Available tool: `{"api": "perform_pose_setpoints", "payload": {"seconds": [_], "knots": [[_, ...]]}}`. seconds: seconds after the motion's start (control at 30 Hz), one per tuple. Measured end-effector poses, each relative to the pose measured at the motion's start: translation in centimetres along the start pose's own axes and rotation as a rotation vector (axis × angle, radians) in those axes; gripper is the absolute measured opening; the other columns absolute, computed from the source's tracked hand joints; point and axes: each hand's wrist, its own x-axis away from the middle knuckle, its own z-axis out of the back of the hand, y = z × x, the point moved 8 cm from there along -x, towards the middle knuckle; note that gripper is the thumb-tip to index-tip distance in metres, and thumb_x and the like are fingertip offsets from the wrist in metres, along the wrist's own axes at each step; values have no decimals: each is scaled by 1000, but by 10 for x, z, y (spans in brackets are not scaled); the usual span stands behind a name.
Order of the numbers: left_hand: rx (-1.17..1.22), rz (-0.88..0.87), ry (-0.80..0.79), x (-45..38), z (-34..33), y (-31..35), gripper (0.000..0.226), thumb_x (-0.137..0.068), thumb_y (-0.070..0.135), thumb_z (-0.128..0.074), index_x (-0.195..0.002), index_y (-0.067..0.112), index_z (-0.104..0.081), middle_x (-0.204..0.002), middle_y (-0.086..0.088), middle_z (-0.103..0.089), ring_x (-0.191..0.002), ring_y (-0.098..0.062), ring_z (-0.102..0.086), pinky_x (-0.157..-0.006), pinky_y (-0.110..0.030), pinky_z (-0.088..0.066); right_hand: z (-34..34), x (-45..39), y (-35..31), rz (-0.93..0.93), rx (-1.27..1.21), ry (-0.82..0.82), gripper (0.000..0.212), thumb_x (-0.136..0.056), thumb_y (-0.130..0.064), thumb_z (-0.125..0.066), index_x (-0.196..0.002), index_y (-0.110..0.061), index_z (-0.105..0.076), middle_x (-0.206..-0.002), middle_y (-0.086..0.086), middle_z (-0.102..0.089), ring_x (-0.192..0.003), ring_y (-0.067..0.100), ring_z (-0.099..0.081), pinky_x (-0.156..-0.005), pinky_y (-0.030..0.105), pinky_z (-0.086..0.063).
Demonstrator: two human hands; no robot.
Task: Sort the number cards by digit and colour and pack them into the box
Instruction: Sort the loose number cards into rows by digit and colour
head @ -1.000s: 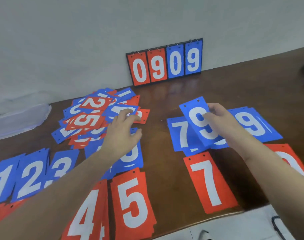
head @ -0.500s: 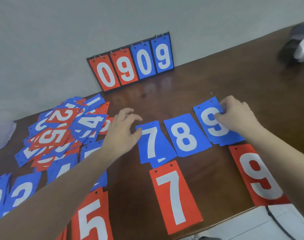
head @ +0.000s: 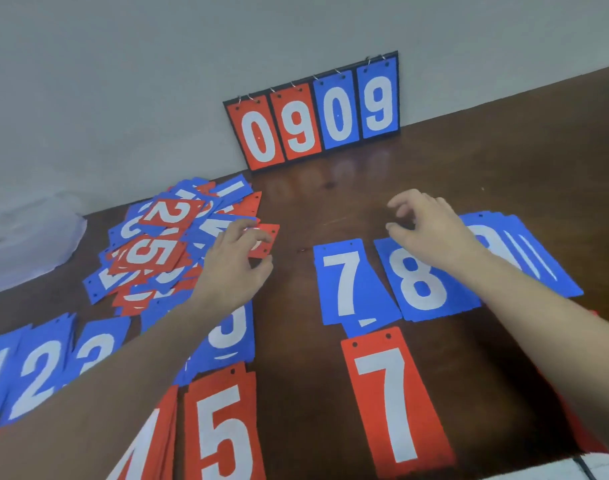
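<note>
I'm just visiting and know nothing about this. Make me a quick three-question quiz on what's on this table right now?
1. True or false: the blue 7 lies directly left of the blue 8.
2. What does the scoreboard against the wall read?
A) 0909
B) 7890
C) 1234
3. Fill in: the left hand reaches to the mixed pile and touches a ____ card at its edge.

Key: 1 true; 2 A; 3 red. The right hand hovers empty above the blue 8, fingers loosely curled.
</note>
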Motion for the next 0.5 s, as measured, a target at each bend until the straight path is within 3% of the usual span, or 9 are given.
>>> {"api": "perform_pose_setpoints", "payload": {"seconds": [0.27, 0.5], "knots": [[-12, 106, 66, 35, 46, -99, 31, -93, 19, -68, -123, 22, -62, -140, 2, -48, -131, -18, -45, -101, -31, -39, -81, -21, -104, 150, -82, -154, 28, -94, -32, -64, -121, -29, -59, -110, -8, -60, -104, 13, -54, -93, 36, -49], [12, 282, 28, 42, 63, -167, 37, -97, 28, -61, -133, 23, -53, -143, 2, -48, -133, -21, -44, -104, -37, -42, -136, -36, -173, 231, -33, -241, 24, -96, -31, -63, -119, -31, -58, -111, -10, -60, -104, 9, -56, -87, 32, -53]]}}
